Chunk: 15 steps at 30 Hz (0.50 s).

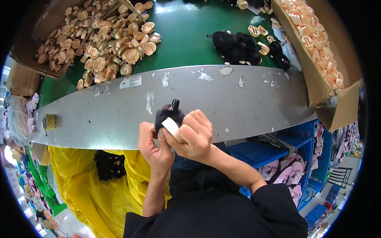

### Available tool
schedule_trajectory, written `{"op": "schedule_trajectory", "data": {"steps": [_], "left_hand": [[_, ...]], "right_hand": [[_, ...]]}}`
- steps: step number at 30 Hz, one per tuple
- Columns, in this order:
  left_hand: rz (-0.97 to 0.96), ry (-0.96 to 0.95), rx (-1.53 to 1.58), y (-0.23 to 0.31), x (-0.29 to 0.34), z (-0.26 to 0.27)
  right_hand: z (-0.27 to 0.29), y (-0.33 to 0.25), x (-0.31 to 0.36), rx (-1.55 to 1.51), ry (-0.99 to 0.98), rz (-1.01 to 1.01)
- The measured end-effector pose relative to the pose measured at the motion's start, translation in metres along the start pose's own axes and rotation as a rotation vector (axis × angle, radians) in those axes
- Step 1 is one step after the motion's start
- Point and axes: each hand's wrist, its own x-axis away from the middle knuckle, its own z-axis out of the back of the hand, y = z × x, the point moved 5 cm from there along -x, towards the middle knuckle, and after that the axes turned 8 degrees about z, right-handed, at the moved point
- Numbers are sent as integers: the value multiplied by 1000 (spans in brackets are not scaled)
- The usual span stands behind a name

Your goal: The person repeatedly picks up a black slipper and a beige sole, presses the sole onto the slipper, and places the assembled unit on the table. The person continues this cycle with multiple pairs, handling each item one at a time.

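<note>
Above the near edge of the grey metal strip point(254, 93), both my hands are closed around one small work piece. My left hand point(154, 152) grips a black furry plush piece point(160, 116), which has a black loop point(175, 104) sticking up at its far end. Fingers of my right hand point(195, 137) hold a curved cream plastic part point(171, 127) against the plush's near side. Part of the plastic lies against the fur; where the two meet is mostly hidden by my fingers.
Gold and peach plastic shells point(105, 47) spill from a cardboard box at far left. Black furry pieces point(234, 45) lie on the green surface point(182, 35). Another cardboard box point(345, 99) holds peach parts at right. A tape roll point(49, 121), yellow bag point(79, 190) and blue crates point(254, 152) are nearer.
</note>
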Motion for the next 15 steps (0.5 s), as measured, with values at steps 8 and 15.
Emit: {"op": "schedule_trajectory", "data": {"steps": [8,15], "left_hand": [[-143,-95,-141,3,-1,-23],[3,-202,68,-12,4,-31]], "right_hand": [[-9,24,16,-354,-48,-545],[-13,34,24,-194,-72,-377]]}}
